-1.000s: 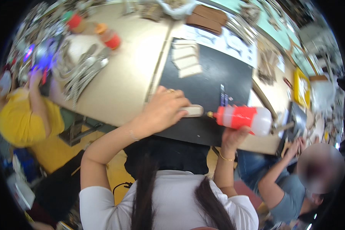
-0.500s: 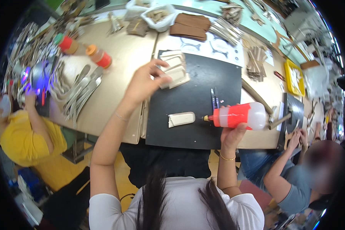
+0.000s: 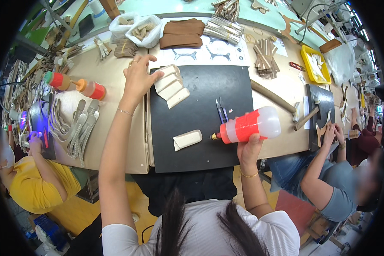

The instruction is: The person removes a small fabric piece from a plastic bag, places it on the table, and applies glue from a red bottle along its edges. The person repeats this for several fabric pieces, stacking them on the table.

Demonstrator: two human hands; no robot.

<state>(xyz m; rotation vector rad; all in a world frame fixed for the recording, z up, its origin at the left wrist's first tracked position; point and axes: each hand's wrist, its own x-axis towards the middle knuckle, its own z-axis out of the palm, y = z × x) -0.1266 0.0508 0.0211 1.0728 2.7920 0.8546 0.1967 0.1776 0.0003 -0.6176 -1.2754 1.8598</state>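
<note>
My left hand (image 3: 138,77) is open beyond the mat's far left corner. Its fingers are spread, and the thumb tip is beside the overlapping cream padded pieces (image 3: 171,85); nothing shows in its grasp. In my right hand (image 3: 248,150) is a translucent squeeze bottle (image 3: 268,122) with a red band, lying sideways in my grip. Its dark nozzle points left, toward a single cream padded piece (image 3: 187,140) on the black mat (image 3: 200,160), with a gap between them. Small thread snips (image 3: 221,110) lie just beyond the bottle.
Two glue bottles (image 3: 91,89) and grey straps (image 3: 83,128) lie to the left. Brown strips (image 3: 181,33) and white bags of small pieces (image 3: 144,32) stand at the back. A hammer (image 3: 277,96) and yellow tray (image 3: 316,64) are rightward. Co-workers sit at both sides.
My left hand has drawn back from the stacked pieces toward the far left, its fingers opening wider. The stack is more fanned out. The bottle stays in my right hand; the whole view has shifted.
</note>
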